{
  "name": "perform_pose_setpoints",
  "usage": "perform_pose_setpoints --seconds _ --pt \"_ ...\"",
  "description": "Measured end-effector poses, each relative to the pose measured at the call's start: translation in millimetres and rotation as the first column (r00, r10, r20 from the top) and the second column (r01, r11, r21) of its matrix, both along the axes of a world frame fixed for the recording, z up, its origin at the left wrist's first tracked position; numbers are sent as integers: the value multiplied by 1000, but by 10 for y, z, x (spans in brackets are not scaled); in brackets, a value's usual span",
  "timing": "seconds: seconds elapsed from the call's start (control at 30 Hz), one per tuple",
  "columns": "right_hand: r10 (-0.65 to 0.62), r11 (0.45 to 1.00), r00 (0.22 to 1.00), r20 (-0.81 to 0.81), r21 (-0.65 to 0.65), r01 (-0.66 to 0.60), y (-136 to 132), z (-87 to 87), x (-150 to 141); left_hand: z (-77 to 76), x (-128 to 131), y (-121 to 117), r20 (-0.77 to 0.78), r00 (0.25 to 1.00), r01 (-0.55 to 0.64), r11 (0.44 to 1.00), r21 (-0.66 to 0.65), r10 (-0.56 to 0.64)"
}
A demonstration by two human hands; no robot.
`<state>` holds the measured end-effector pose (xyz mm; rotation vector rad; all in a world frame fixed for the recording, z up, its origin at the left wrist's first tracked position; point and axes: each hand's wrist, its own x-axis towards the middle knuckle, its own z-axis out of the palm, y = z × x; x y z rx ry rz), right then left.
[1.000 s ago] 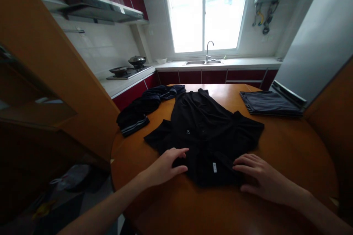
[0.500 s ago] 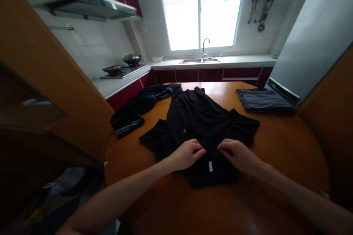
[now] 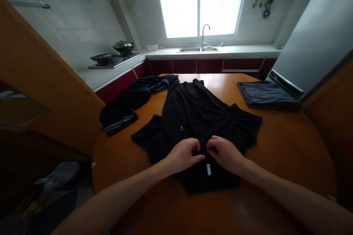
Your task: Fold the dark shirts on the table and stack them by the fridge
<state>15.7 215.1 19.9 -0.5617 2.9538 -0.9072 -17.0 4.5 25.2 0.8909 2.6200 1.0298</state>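
A black short-sleeved shirt [image 3: 193,112] lies spread on the wooden table, its collar end nearest me and a small light emblem on its chest. A white label [image 3: 209,169] shows on the dark cloth at the collar. My left hand [image 3: 186,154] rests over the upper front, fingers curled and the thumb stretched out apart from them. Close on its right, my right hand [image 3: 224,153] pinches the shirt near the middle of the neck opening. The cloth right at the fingertips is too dark to make out in detail.
Dark clothes [image 3: 129,99] with striped edging lie heaped at the table's left. A folded grey garment [image 3: 267,94] sits at the back right, by the refrigerator [image 3: 311,33]. Beyond the wooden table [image 3: 292,147] are a sink [image 3: 190,49] and a stove with a lidded pan [image 3: 123,46].
My hands have come closer together above the shirt's neck. The left thumb and fingers have parted. The view has tilted down slightly; the shirt lies much as before.
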Motion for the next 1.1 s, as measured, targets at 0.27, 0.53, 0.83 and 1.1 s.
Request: perform_pose_setpoints --seconds 0.27,0.53,0.83,1.1 --pt "33 999 999 -9 -2 -33 -71 -34 97 -68 -22 30 20 993 -115 988 101 114" --pt "38 995 998 -57 99 -32 -119 -28 144 -104 -121 15 84 988 -147 935 322 126" --pt "46 978 997 -65 204 -32 -106 -2 119 -133 -159 18 344 937 -182 927 327 62" --pt "70 963 994 -86 267 -45 -105 12 125 -69 -155 -19 413 908 -195 942 272 69"
